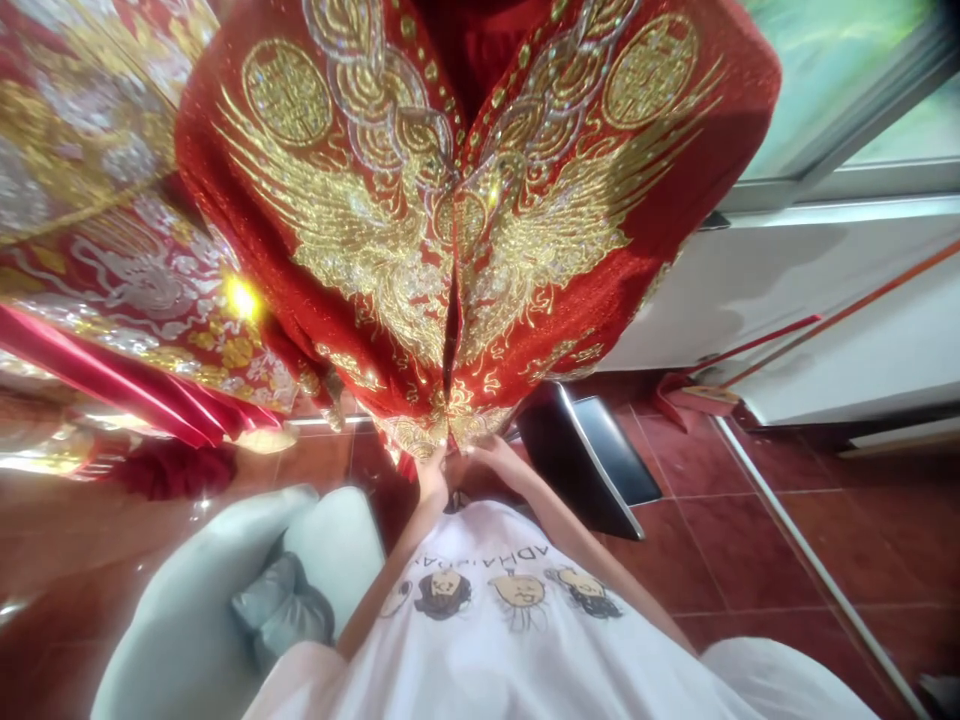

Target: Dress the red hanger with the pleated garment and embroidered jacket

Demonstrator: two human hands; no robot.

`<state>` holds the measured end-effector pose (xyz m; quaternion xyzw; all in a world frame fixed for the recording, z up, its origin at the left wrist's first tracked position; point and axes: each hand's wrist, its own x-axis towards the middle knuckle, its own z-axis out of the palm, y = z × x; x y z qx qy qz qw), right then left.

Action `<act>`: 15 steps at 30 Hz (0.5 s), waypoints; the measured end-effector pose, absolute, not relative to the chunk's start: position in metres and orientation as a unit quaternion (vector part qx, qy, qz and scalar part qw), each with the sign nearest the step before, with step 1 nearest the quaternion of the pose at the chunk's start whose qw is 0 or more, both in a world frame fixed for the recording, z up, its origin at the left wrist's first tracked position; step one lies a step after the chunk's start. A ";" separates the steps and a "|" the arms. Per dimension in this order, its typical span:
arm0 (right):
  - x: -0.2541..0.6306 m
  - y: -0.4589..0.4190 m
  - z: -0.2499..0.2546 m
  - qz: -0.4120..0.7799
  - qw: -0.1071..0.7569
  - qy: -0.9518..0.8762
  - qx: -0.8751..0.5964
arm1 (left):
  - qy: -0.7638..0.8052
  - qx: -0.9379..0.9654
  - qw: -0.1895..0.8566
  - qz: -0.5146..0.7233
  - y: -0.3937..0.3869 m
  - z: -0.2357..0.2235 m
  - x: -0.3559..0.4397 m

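Observation:
A red garment (465, 200) with heavy gold and silver embroidery hangs in front of me, split down the middle by a front opening. My left hand (433, 478) and my right hand (491, 458) meet at its lower hem (420, 435), one on each side of the opening. Both hands look closed on the hem's edge, though the fingers are partly hidden by fabric. My white printed shirt (510, 620) fills the bottom of the view.
More red and gold embroidered cloth (97, 200) hangs at the left. A pale grey seat (202, 600) is at lower left, a dark flat panel (592, 455) stands on the red tiled floor (750, 540), and a white low wall (810, 310) under a window runs along the right.

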<state>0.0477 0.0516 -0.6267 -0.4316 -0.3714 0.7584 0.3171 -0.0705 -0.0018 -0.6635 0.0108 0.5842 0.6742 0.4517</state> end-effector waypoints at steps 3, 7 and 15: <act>0.034 0.046 -0.627 0.783 0.358 -0.329 -0.389 | 0.590 0.017 0.449 0.671 -0.004 -0.663 -0.070; 0.020 0.043 -0.622 0.783 0.408 -0.290 -0.369 | 0.591 0.045 0.464 0.658 -0.007 -0.660 -0.072; 0.020 0.037 -0.612 0.781 0.412 -0.276 -0.380 | 0.556 0.123 0.465 0.678 -0.005 -0.642 -0.073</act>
